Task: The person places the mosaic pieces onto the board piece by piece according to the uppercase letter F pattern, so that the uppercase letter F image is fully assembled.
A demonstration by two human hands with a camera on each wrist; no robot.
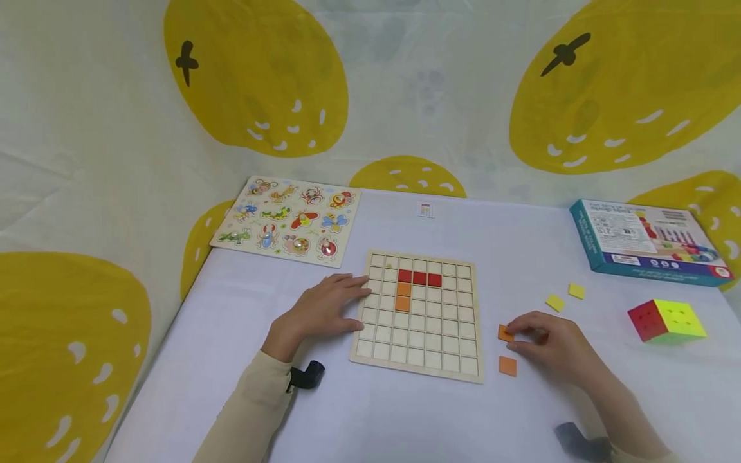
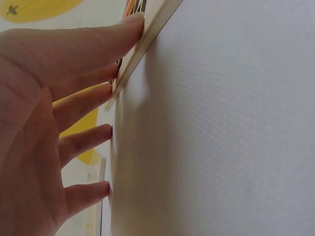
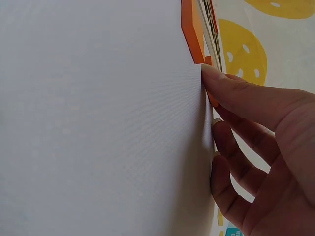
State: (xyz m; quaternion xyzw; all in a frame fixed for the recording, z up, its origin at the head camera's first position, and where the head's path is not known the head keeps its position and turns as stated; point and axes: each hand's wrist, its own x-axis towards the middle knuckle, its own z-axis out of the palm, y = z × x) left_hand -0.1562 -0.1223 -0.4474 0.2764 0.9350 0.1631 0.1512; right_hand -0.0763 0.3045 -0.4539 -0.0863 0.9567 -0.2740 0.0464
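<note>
A wooden grid board (image 1: 422, 371) lies in the middle of the table. Three red square tiles (image 1: 419, 278) form a row in its upper part, with two orange tiles (image 1: 402, 303) below the leftmost one. My left hand (image 1: 324, 307) is spread at the board's left side, its thumb and some fingertips touching the edge. Right of the board, my right hand (image 1: 552, 344) holds a loose orange tile (image 1: 502, 332) at the table surface between thumb and index finger; these partly cover it. Another orange tile (image 3: 193, 32) lies nearer me, apart from the fingers.
Two yellow tiles (image 1: 554, 303) lie beyond my right hand. Farther right are a toy cube (image 1: 666, 321) and a teal-edged box (image 1: 654, 241). An insect peg puzzle (image 1: 283, 222) stands back left; a small printed card (image 1: 425, 209) lies at the back.
</note>
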